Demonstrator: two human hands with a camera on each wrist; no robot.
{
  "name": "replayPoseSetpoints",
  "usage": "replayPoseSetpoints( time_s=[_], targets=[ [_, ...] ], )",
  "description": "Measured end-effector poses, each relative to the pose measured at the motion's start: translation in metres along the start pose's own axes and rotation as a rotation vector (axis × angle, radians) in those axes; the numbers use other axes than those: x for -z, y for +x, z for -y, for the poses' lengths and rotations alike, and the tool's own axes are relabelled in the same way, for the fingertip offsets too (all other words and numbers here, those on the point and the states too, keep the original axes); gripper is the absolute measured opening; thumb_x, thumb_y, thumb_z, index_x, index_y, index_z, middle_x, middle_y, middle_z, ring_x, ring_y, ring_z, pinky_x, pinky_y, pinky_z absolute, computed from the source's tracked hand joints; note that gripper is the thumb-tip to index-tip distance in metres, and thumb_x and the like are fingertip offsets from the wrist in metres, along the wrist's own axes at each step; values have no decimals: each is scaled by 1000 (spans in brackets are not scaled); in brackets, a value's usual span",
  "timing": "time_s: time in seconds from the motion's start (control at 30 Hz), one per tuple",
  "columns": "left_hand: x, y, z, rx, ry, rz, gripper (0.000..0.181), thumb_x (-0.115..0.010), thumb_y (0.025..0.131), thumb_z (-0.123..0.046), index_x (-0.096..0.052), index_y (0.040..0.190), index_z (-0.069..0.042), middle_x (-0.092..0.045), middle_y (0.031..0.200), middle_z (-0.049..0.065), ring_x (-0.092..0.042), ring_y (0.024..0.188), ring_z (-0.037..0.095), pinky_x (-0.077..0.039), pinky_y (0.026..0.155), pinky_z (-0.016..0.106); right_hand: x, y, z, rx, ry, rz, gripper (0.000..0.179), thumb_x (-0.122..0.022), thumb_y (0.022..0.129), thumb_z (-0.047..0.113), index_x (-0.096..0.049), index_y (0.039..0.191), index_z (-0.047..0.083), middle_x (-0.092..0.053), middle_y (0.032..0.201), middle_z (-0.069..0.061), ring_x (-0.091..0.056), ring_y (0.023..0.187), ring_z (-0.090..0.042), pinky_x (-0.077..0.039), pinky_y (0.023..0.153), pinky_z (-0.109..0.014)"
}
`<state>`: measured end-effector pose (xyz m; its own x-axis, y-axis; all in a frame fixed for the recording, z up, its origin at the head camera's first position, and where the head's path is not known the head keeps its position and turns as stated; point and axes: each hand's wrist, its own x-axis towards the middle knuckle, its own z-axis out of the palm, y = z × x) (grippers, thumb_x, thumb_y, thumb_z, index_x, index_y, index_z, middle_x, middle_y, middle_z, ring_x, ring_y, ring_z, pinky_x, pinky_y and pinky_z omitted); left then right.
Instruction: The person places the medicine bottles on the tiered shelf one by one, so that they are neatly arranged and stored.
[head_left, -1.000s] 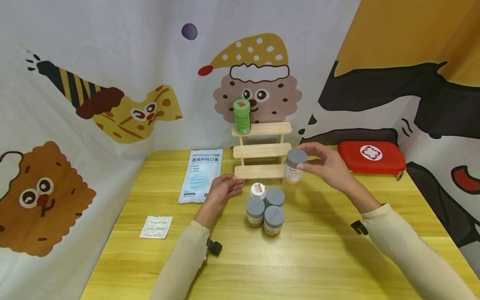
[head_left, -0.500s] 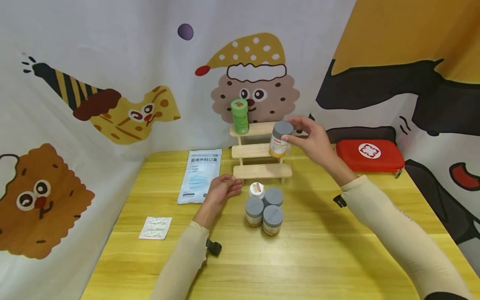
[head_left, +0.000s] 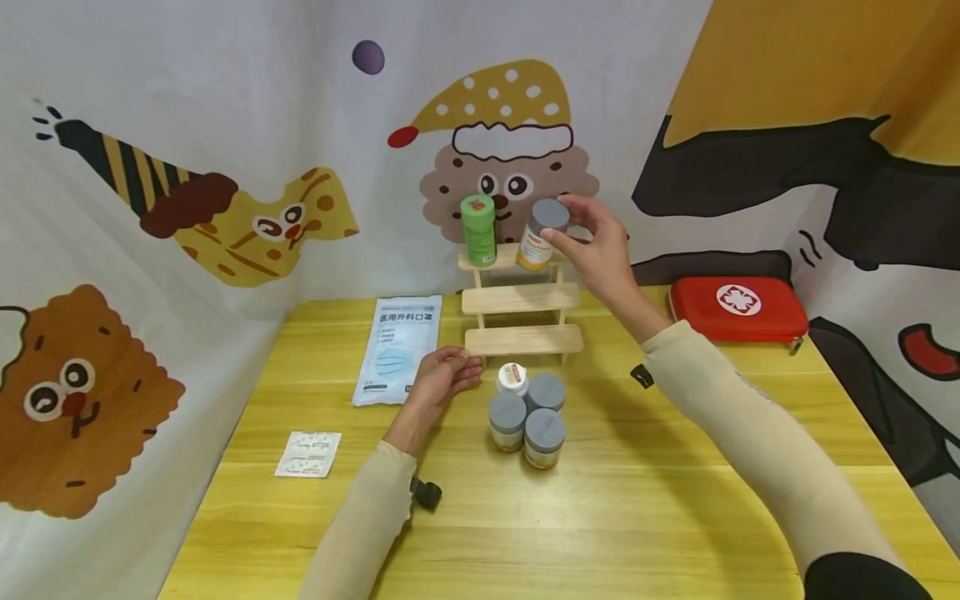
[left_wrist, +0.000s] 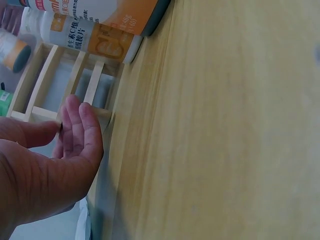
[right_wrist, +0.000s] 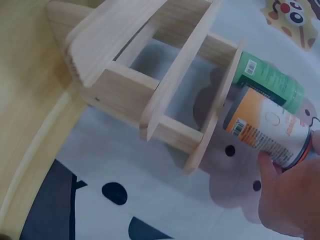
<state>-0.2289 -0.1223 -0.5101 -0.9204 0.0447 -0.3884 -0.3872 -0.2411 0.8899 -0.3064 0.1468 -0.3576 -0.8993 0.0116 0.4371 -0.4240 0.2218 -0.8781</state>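
Gripped in the right hand (head_left: 606, 257), a grey-lidded, orange-and-white bottle (head_left: 534, 240) has risen from beside the wooden stand (head_left: 520, 297) to its top tier, upper centre of the frame, near a green canister (head_left: 479, 233). A black band (head_left: 862, 577) on the right sleeve (head_left: 738, 412) has entered at lower right.

Cream sleeves (head_left: 738, 425), black wrist pieces (head_left: 427, 493), bare hands (head_left: 441, 379)

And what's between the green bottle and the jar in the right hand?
Nothing: the head view shows a bare strip of the top shelf between the green bottle and the jar the right hand holds.
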Motion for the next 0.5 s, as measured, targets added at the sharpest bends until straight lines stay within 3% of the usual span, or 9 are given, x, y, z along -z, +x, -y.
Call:
replayPoseSetpoints(
  time_s=[0.13, 0.27, 0.5],
  targets=[
    [-1, 1, -1, 0, -1, 2, 14, -58, 109, -9, -59, 120, 0, -79, 104, 14, -78, 84, 14, -68, 85, 32, -10, 8, 0, 2, 26, -46, 48, -82, 94, 13, -64, 138, 4, -68, 133, -14, -64, 115, -14, -58, 99, -28],
    [-1, 1, -1, -2, -6, 5, 12, -58, 109, -9, -59, 118, -1, -79, 102, 12, -78, 84, 14, -68, 83, 32, -19, 14, 1, -13, 37, -69, 49, -83, 93, 13, -63, 136, 2, -67, 132, -16, -64, 116, -18, -53, 111, -44],
    [0, -1, 1, -9, -11, 14, 13, -57, 109, -9, -58, 119, 0, -79, 104, 14, -78, 85, 14, -69, 83, 32, -29, 18, -2, -39, 31, -46, 51, -83, 94, 15, -62, 138, 3, -66, 134, -17, -64, 123, -25, -54, 114, -42]
  ],
)
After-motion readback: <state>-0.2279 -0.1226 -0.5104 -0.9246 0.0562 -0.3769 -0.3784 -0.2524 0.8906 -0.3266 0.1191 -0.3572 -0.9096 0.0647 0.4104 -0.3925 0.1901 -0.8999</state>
